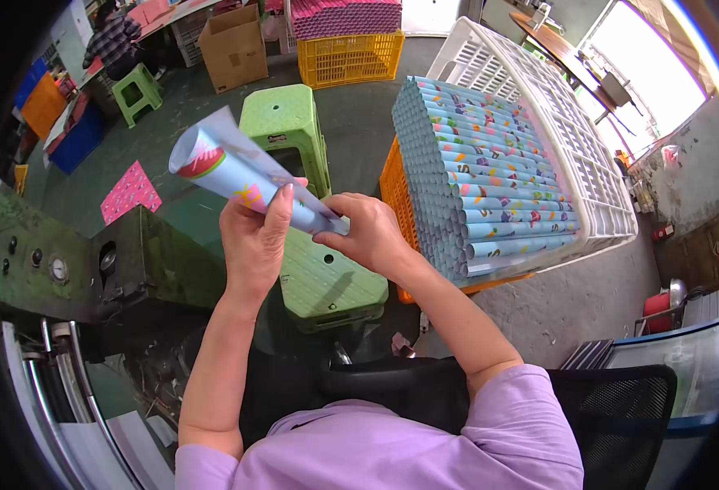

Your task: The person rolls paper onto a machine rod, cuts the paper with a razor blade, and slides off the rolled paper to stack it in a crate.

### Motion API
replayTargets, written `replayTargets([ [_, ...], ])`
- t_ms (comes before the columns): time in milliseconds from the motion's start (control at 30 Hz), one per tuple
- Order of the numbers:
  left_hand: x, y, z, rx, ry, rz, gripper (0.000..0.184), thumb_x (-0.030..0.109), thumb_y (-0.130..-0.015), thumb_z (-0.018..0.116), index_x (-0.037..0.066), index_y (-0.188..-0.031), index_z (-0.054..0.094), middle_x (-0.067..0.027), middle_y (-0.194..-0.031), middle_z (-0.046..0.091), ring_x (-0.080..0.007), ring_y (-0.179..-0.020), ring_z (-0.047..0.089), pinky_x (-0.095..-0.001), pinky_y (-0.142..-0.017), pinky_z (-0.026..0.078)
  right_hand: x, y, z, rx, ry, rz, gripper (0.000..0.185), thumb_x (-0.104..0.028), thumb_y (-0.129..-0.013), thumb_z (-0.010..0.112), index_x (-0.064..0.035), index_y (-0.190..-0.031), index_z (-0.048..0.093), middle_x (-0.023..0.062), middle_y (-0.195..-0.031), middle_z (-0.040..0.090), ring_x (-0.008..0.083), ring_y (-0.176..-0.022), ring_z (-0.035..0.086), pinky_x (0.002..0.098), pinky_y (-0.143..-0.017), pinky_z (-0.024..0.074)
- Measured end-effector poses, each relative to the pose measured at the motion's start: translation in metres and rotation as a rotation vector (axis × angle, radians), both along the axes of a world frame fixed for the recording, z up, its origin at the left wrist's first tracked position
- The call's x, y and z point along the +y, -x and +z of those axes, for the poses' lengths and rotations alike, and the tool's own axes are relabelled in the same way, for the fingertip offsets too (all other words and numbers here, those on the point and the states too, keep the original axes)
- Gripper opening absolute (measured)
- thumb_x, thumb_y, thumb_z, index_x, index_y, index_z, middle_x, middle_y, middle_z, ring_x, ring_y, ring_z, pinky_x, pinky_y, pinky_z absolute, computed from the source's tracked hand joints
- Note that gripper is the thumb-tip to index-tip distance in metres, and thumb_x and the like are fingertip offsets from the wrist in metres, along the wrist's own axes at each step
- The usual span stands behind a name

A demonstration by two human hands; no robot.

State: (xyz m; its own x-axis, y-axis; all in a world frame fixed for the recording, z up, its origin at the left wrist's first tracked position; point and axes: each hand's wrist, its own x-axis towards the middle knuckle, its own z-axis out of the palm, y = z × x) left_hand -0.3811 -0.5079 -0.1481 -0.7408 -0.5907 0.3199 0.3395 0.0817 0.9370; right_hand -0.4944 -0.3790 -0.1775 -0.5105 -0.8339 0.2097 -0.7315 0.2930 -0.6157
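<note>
A light blue printed sheet [241, 178], loosely rolled into a tube with one edge standing free, is held up in front of me. Around its middle my left hand [255, 229] is closed, the thumb lying along the near side. At the tube's lower right end, my right hand [367, 229] pinches the sheet between thumb and fingers. Below both hands is a green plastic stool [335, 282]. To the right, many rolled blue tubes [498, 175] with colourful prints are stacked in a white crate [600, 184] lying on its side.
Another green stool [278, 106] stands ahead. An orange crate [394, 184] supports the stack. Farther back are a cardboard box [233, 49] and a yellow crate [349, 59] with pink rolls. A green machine [159, 253] is on my left, a pink sheet [132, 193] beyond it. A person [114, 45] sits far left.
</note>
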Motion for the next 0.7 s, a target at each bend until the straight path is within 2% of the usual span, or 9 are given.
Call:
replayTargets([
  [133,0.004,0.023,0.013,0.001,0.028,0.008,0.025,0.021,-0.09,0.064,-0.003,-0.096,0.063,-0.005,-0.085,0.066,-0.0078,-0.071,0.053,-0.0263,-0.064,0.044,0.003,-0.008,-0.006,-0.048,0.136,-0.062,0.031,-0.019,-0.071,0.078,-0.0031,-0.095,0.066,0.0121,-0.089,0.066,0.0242,-0.08,0.065,0.0354,-0.074,0.0514],
  [233,-0.003,0.05,0.02,-0.402,0.381,-0.069,0.04,0.031,-0.089,0.064,-0.003,-0.11,0.061,-0.0134,-0.096,0.067,-0.0155,-0.083,0.061,-0.0288,-0.073,0.048,0.004,-0.013,-0.033,-0.217,0.268,-0.176,0.025,-0.014,-0.075,0.075,-0.0018,-0.095,0.065,0.008,-0.085,0.067,0.0204,-0.073,0.065,0.0323,-0.069,0.0516],
  [367,-0.016,0.069,-0.038,-0.434,0.395,-0.272,0.056,0.039,-0.086,0.063,0.0,-0.126,0.054,-0.0207,-0.112,0.063,-0.0239,-0.102,0.063,-0.0318,-0.086,0.048,0.01,0.007,-0.075,-0.585,0.608,-0.417,0.018,-0.014,-0.077,0.072,-0.0005,-0.088,0.065,0.0051,-0.069,0.064,0.0165,-0.061,0.061,0.0307,-0.058,0.0488],
  [433,-0.035,0.045,-0.057,-0.685,0.643,-0.371,0.063,0.038,-0.086,0.063,0.001,-0.134,0.046,-0.0233,-0.126,0.056,-0.0281,-0.117,0.056,-0.0349,-0.095,0.045,0.018,0.038,-0.086,-0.781,0.637,-0.534,0.016,-0.012,-0.081,0.07,0.0,-0.09,0.065,0.0049,-0.079,0.064,0.0159,-0.07,0.063,0.0298,-0.065,0.0512],
  [467,-0.045,0.031,-0.063,-0.836,0.626,-0.417,0.062,0.035,-0.087,0.064,0.001,-0.134,0.045,-0.0215,-0.125,0.057,-0.0278,-0.115,0.057,-0.0362,-0.096,0.044,0.022,0.055,-0.091,-0.979,0.66,-0.646,0.014,-0.011,-0.085,0.067,0.0004,-0.093,0.064,0.0046,-0.089,0.065,0.0154,-0.078,0.064,0.0288,-0.071,0.0536],
  [500,-0.053,0.021,-0.069,-0.987,0.604,-0.46,0.06,0.031,-0.087,0.064,0.002,-0.135,0.043,-0.0196,-0.125,0.058,-0.0276,-0.114,0.057,-0.0375,-0.097,0.043,0.026,0.067,-0.095,-0.981,0.662,-0.655,0.014,-0.011,-0.085,0.067,0.0004,-0.093,0.064,0.0046,-0.089,0.065,0.0154,-0.078,0.064,0.0288,-0.071,0.0536],
  [567,-0.07,0.018,-0.084,-0.904,0.494,-0.454,0.055,0.028,-0.089,0.063,0.002,-0.134,0.044,-0.0176,-0.12,0.059,-0.0254,-0.109,0.058,-0.0364,-0.095,0.045,0.028,0.087,-0.099,-1.145,0.82,-0.753,0.02,-0.013,-0.087,0.067,0.0013,-0.1,0.061,0.0068,-0.092,0.064,0.0175,-0.081,0.064,0.0293,-0.072,0.0545],
  [633,-0.077,0.019,-0.092,-0.731,0.273,-0.421,0.045,0.02,-0.091,0.059,0.001,-0.131,0.047,-0.0135,-0.111,0.061,-0.0212,-0.101,0.06,-0.0342,-0.091,0.047,0.023,0.098,-0.106,-1.171,0.839,-0.789,0.021,-0.014,-0.086,0.067,0.0015,-0.098,0.061,0.0064,-0.089,0.064,0.0161,-0.079,0.063,0.0286,-0.069,0.0543],
  [700,-0.08,0.028,-0.095,-0.753,0.173,-0.353,0.041,0.019,-0.091,0.06,0.002,-0.127,0.048,-0.0118,-0.105,0.061,-0.0187,-0.093,0.06,-0.0324,-0.084,0.049,0.019,0.106,-0.111,-1.221,0.882,-0.861,0.022,-0.017,-0.086,0.068,0.0019,-0.095,0.061,0.0056,-0.083,0.063,0.0133,-0.075,0.062,0.0274,-0.063,0.0539],
])
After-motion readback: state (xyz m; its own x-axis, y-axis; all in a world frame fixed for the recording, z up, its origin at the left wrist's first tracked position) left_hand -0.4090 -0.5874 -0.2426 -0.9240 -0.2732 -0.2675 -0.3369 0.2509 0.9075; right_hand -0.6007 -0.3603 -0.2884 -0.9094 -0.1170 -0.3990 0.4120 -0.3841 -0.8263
